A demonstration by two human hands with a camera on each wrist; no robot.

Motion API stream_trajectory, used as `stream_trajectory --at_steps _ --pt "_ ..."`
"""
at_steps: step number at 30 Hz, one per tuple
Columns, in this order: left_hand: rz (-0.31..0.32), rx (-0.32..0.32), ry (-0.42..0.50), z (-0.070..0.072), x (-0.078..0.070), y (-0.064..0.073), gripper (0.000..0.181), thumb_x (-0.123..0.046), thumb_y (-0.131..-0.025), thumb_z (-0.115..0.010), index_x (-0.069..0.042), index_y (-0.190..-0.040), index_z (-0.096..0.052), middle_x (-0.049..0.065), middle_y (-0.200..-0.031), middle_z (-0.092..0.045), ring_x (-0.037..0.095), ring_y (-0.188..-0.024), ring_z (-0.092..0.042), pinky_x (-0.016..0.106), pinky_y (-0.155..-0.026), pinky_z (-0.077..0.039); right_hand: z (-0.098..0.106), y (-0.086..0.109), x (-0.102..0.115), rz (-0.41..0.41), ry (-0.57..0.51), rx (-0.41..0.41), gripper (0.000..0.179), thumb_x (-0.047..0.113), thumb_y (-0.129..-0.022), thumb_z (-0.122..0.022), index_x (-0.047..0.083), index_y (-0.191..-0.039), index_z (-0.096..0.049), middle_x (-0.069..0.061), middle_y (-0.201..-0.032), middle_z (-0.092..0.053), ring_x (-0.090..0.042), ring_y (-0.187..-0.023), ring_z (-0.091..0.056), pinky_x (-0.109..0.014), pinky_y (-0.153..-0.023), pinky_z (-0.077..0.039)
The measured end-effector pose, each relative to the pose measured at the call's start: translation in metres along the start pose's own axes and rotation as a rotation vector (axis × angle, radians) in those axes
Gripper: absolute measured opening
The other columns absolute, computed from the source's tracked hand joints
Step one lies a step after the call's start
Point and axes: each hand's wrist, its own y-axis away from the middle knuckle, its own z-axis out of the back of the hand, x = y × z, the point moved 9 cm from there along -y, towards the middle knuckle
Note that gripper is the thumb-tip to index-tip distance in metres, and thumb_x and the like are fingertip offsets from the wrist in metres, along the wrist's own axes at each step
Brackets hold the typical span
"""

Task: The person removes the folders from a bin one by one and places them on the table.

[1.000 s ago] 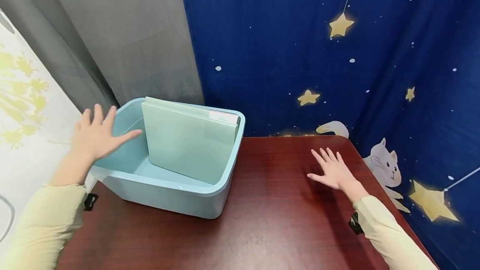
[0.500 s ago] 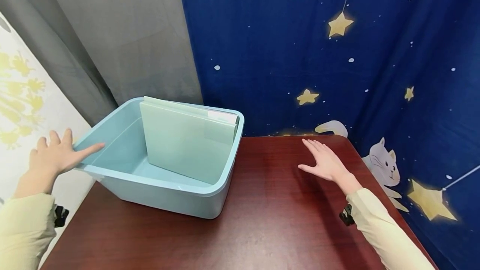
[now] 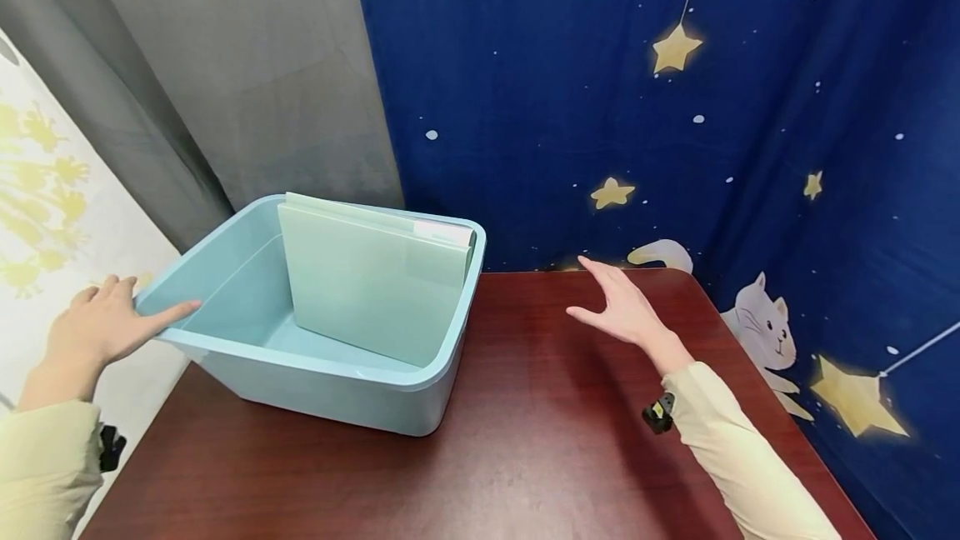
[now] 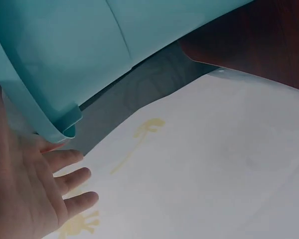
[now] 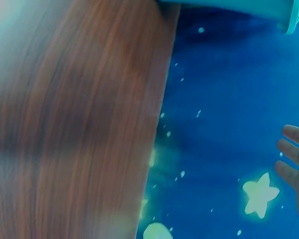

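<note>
A light blue plastic bin [image 3: 315, 390] stands on the table's left part. Inside it a pale green folder [image 3: 375, 286] leans upright, with a second green sheet and a white label showing behind its top edge. My left hand [image 3: 101, 327] is at the bin's left rim, thumb laid across the rim. In the left wrist view, the fingers of this hand [image 4: 27, 179] reach out loosely below the rim's outer edge. My right hand [image 3: 622, 307] hovers over the table to the right of the bin, thumb spread from the straight fingers, holding nothing.
The dark red wooden table [image 3: 510, 440] ends at a rounded far right corner. Behind it hang a grey curtain [image 3: 247, 48] and a blue star-printed curtain [image 3: 525, 107]. A white cloth with yellow prints [image 3: 45, 190] hangs at the left, beside the table edge.
My left hand has moved left and down from over the bin to its left rim. My right hand has drifted left towards the bin. The bin and folder stay put.
</note>
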Motion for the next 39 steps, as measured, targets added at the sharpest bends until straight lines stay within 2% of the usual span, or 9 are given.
stream_trajectory --at_steps 5,12,16,20,26,34,39 --pt "-0.035 -0.025 0.017 -0.002 -0.001 0.0 0.102 -0.063 -0.079 -0.048 0.023 -0.129 -0.024 0.037 -0.115 -0.03 0.054 -0.101 -0.031 0.067 -0.076 -0.03 -0.001 -0.009 0.013 -0.01 -0.057 -0.005 0.084 0.059 -0.076 -0.06 0.02 -0.143 -0.029 -0.007 -0.144 -0.035 -0.029 -0.131 -0.03 -0.053 -0.102 -0.029" --pt "-0.071 -0.028 0.068 -0.006 -0.002 -0.001 0.101 -0.059 -0.081 -0.05 0.018 -0.135 -0.014 0.041 -0.131 -0.022 0.058 -0.113 -0.023 0.068 -0.084 -0.024 0.001 -0.016 0.026 0.019 -0.083 -0.018 0.082 0.056 -0.076 -0.062 0.02 -0.143 -0.031 -0.008 -0.142 -0.037 -0.029 -0.129 -0.032 -0.053 -0.1 -0.03" --pt "-0.112 -0.072 0.095 -0.005 -0.006 0.0 0.092 -0.055 -0.082 -0.052 0.017 -0.132 -0.024 0.037 -0.122 -0.032 0.055 -0.107 -0.029 0.066 -0.081 -0.027 0.0 -0.017 0.029 0.028 -0.083 -0.019 0.081 0.055 -0.077 -0.062 0.019 -0.142 -0.031 -0.008 -0.141 -0.037 -0.028 -0.129 -0.032 -0.053 -0.1 -0.03" --pt "-0.145 -0.095 0.12 -0.006 -0.01 0.002 0.084 -0.052 -0.082 -0.053 0.016 -0.126 -0.03 0.034 -0.113 -0.036 0.053 -0.102 -0.033 0.064 -0.077 -0.029 -0.001 -0.019 0.035 0.041 -0.095 -0.022 0.081 0.053 -0.077 -0.063 0.019 -0.142 -0.031 -0.008 -0.141 -0.038 -0.028 -0.129 -0.032 -0.053 -0.101 -0.03" --pt "-0.127 -0.089 0.143 -0.009 -0.009 0.004 0.089 -0.051 -0.082 -0.054 0.017 -0.131 -0.024 0.036 -0.118 -0.034 0.053 -0.105 -0.032 0.065 -0.078 -0.029 -0.002 -0.029 0.049 0.07 -0.17 -0.036 0.078 0.047 -0.078 -0.065 0.018 -0.142 -0.031 -0.008 -0.14 -0.039 -0.027 -0.129 -0.033 -0.05 -0.105 -0.025" --pt "-0.117 -0.1 0.173 -0.012 -0.007 0.004 0.086 -0.05 -0.082 -0.056 0.015 -0.13 -0.027 0.037 -0.113 -0.038 0.051 -0.101 -0.036 0.063 -0.074 -0.032 0.003 -0.043 0.07 0.115 -0.337 -0.111 0.075 0.031 -0.076 -0.072 0.014 -0.139 -0.036 -0.01 -0.132 -0.048 -0.024 -0.121 -0.043 -0.046 -0.099 -0.034" --pt "-0.101 -0.105 0.174 -0.012 -0.006 0.005 0.088 -0.05 -0.081 -0.056 0.016 -0.131 -0.026 0.039 -0.112 -0.038 0.052 -0.1 -0.038 0.064 -0.074 -0.033 0.003 -0.048 0.079 0.113 -0.432 -0.124 0.075 0.028 -0.072 -0.076 0.014 -0.137 -0.041 -0.008 -0.129 -0.05 -0.021 -0.118 -0.046 -0.043 -0.098 -0.038"
